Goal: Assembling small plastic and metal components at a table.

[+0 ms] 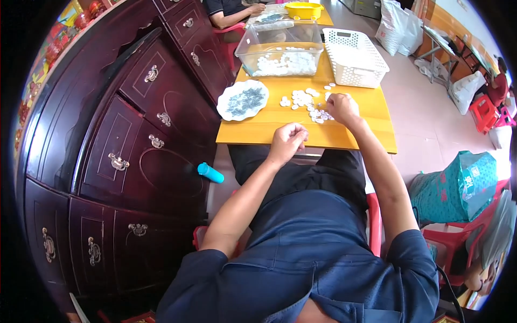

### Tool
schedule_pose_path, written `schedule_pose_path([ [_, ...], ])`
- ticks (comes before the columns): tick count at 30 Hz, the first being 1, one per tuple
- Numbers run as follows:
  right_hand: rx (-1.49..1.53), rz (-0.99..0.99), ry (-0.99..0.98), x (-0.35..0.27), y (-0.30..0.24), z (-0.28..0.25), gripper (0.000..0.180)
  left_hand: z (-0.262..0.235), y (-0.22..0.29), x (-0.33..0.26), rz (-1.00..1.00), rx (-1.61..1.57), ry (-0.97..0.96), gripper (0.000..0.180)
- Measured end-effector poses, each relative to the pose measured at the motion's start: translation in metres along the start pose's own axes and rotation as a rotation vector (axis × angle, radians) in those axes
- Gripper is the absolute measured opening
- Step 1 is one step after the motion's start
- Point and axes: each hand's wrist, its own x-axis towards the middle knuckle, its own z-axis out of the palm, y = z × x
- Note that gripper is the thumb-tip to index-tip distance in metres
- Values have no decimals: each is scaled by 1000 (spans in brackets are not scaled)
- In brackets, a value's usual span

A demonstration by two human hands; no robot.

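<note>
My left hand [289,143] is closed at the table's near edge, thumb against the curled fingers; whatever it may hold is too small to make out. Over the right part of the table my right hand [343,107] is bent down with its fingers drawn together, beside small white round pieces [302,99]. Its fingertips are partly hidden, so I cannot see what is in them. Closest to that hand, several of the pieces [320,115] show darker centres. Left of them lies a white scalloped plate [221,105] covered with small dark grey bits.
At the table's [258,132] far side stand a clear plastic bin [249,49] with more white pieces and a white perforated basket [371,79]. Beyond are a yellow tub [304,11] and another person's arm [231,19]. Dark cabinets [161,156] line the left, near a turquoise bottle [210,173].
</note>
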Motion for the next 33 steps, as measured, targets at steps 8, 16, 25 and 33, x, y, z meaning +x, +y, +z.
schedule_pose_path([
  [8, 179, 93, 194, -15, 45, -15, 16, -1, -1, 1, -3, 60, -5, 11],
  [16, 287, 19, 211, -17, 52, 0, 16, -11, -13, 4, -31, 55, 17, 13],
  [25, 237, 89, 87, -21, 53, -6, 20, 0, -7, -1, 5, 89, 7, 15],
  [33, 127, 74, 121, -15, 47, 6, 21, -6, -13, 1, -9, 29, -10, 13],
])
